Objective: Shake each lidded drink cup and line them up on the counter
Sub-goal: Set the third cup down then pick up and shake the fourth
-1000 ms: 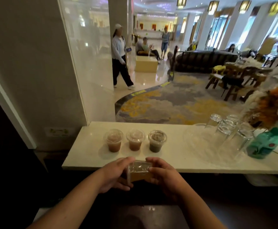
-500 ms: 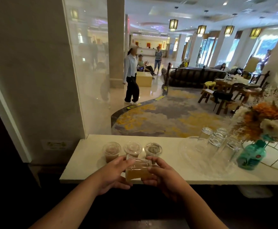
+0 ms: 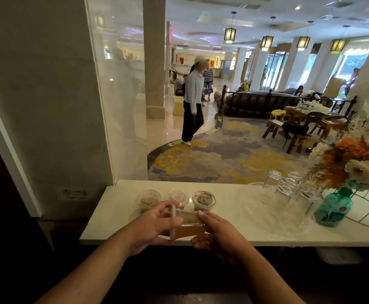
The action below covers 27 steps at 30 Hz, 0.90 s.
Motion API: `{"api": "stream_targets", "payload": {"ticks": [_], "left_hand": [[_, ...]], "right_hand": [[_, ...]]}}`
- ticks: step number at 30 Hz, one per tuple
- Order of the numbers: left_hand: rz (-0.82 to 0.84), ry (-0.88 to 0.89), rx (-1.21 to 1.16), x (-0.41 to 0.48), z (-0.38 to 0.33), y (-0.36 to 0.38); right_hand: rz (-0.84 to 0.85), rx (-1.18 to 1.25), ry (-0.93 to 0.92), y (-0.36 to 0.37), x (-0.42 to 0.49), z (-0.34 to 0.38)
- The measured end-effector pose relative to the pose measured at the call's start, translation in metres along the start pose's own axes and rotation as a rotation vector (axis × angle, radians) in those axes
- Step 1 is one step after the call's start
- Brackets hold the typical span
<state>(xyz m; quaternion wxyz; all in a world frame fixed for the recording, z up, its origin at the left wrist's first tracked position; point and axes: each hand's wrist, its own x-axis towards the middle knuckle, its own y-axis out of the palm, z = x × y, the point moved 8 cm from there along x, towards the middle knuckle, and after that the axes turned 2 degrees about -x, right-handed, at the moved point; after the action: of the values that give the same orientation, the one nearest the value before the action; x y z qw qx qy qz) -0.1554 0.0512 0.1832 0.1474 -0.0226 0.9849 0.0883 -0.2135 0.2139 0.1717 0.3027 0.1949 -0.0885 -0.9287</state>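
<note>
A clear lidded cup of amber drink (image 3: 188,227) lies on its side between my hands, lid to the left, above the front edge of the white counter (image 3: 117,213). My left hand (image 3: 155,227) grips the lid end and my right hand (image 3: 218,233) grips the base end. Three lidded cups stand in a row on the counter just behind: the left cup (image 3: 148,198), the middle cup (image 3: 177,195) and the right cup (image 3: 203,199), which holds a darker drink. My hands hide their lower parts.
A clear round tray (image 3: 253,207) with several upturned glasses (image 3: 286,186) sits to the right. A teal bottle (image 3: 332,209) and a flower arrangement (image 3: 354,163) stand at the far right. A stone pillar (image 3: 47,106) bounds the left. Beyond the counter a person (image 3: 193,99) walks in the lobby.
The view has tilted up, so counter and cups sit lower in frame. My hands have risen over the counter's front edge with the tipped cup. The person in the lobby has walked right.
</note>
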Motion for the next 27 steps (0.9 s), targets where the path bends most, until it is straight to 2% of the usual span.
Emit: {"api": "stream_targets", "payload": {"ticks": [3,8,14,17,19,22,24,27], "left_hand": [[0.018,0.006,-0.035,0.001,0.001,0.003],[-0.057,-0.122,0.003,0.001,0.008,0.004],[0.004,0.013,-0.079,0.001,0.001,0.007],[0.013,0.03,-0.205,0.003,0.008,0.011],[-0.017,-0.02,-0.308,0.003,0.017,0.018],[-0.019,-0.149,-0.531,0.001,0.034,0.034],[0.029,-0.162,-0.678,0.002,0.037,0.048],[0.081,-0.123,-0.81,0.003,0.032,0.062]], "right_hand": [[0.016,0.021,-0.007,-0.001,-0.002,0.005],[0.061,0.056,-0.053,0.001,-0.008,0.011],[-0.041,0.019,0.019,-0.008,-0.008,0.004],[-0.05,-0.008,-0.021,-0.016,-0.005,0.011],[-0.058,-0.109,-0.108,-0.015,-0.003,0.029],[-0.098,-0.457,-0.22,-0.003,-0.004,0.065],[-0.121,-0.723,-0.273,0.01,-0.006,0.088],[-0.153,-0.983,-0.374,0.03,-0.009,0.118]]}}
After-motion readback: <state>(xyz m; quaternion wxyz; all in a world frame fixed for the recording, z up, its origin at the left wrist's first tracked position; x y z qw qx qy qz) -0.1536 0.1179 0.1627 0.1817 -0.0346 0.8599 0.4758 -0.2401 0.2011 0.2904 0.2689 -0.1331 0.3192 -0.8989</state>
